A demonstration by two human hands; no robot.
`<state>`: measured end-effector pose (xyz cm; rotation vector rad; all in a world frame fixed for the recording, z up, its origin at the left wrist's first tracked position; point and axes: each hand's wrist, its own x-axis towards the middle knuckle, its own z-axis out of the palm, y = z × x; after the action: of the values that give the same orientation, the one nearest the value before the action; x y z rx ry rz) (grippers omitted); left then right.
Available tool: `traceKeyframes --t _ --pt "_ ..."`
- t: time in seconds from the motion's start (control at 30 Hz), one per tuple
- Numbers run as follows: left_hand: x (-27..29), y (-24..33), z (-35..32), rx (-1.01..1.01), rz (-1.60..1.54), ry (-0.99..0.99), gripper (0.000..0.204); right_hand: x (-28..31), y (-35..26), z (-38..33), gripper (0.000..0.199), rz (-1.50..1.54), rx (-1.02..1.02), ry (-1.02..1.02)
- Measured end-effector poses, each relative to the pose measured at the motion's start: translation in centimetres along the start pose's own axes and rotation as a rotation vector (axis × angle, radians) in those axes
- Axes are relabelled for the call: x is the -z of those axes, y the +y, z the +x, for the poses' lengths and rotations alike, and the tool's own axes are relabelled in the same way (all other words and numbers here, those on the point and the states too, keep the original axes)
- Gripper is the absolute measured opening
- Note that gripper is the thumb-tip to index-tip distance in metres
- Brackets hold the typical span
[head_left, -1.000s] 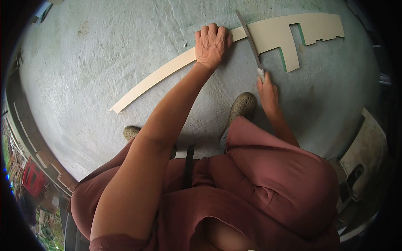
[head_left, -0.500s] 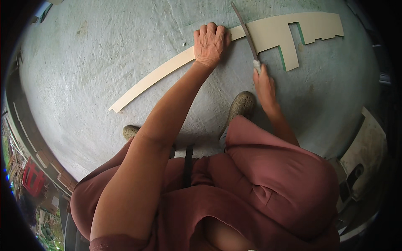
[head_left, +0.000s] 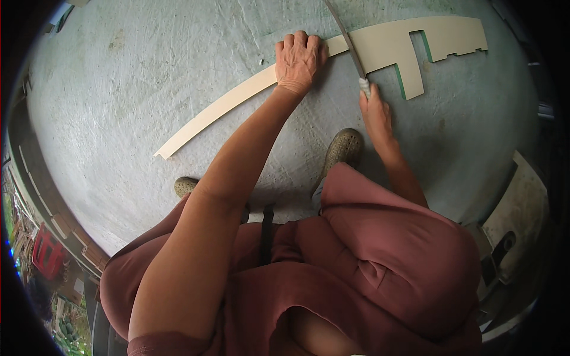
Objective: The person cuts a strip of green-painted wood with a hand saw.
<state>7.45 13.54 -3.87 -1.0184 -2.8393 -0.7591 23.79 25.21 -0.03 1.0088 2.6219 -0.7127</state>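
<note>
A cream-faced board (head_left: 386, 44) with green cut edges lies on the floor. Its right part is wide and notched; a long narrow strip (head_left: 219, 104) runs left from it. My left hand (head_left: 298, 62) presses on the strip, fingers curled over its far edge. Just right of that hand, the long thin blade of a hand saw (head_left: 351, 50) crosses the board where strip and wide part meet. My right hand (head_left: 376, 115) is closed around the saw's whitish, wrapped-looking handle (head_left: 364, 87). Whether the strip is cut through there, I cannot tell.
Under the board is a grey concrete floor (head_left: 136, 77). My shoes (head_left: 344, 148) stand close on the near side. A worn pale panel (head_left: 519, 207) leans at the right. Stacked wood pieces (head_left: 65, 228) and a red plastic object (head_left: 47, 252) lie at the left rim.
My right hand and the saw have moved slightly away from me, so the handle is closer to the board's near edge. The left hand and the board stay practically still.
</note>
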Motion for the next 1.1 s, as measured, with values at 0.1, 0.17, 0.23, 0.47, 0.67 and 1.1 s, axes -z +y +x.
traceKeyframes --t 0.1,0.17,0.23,0.47,0.67,1.1 --pt "-0.2 -0.2 0.0 -0.002 -0.007 0.021 0.020 -0.3 -0.1 0.1 0.028 -0.024 0.034 0.009" --pt "-0.1 -0.4 0.0 0.001 -0.015 0.030 0.020 -0.8 0.9 -1.6 0.027 -0.017 0.028 0.000" --pt "-0.1 -0.1 0.0 -0.010 -0.005 0.028 0.020 -0.6 2.3 -4.0 0.024 -0.018 -0.068 0.013" --pt "0.0 0.2 -0.1 -0.006 -0.003 0.000 0.019 0.1 -0.1 -0.3 0.025 -0.025 -0.010 -0.014" --pt "-0.1 -0.1 0.0 0.017 -0.026 -0.001 0.019 0.0 1.7 -3.3 0.026 -0.069 -0.090 -0.059" --pt "0.0 -0.4 0.1 0.017 -0.026 0.029 0.020 -0.6 1.8 -2.4 0.029 -0.095 -0.048 -0.026"
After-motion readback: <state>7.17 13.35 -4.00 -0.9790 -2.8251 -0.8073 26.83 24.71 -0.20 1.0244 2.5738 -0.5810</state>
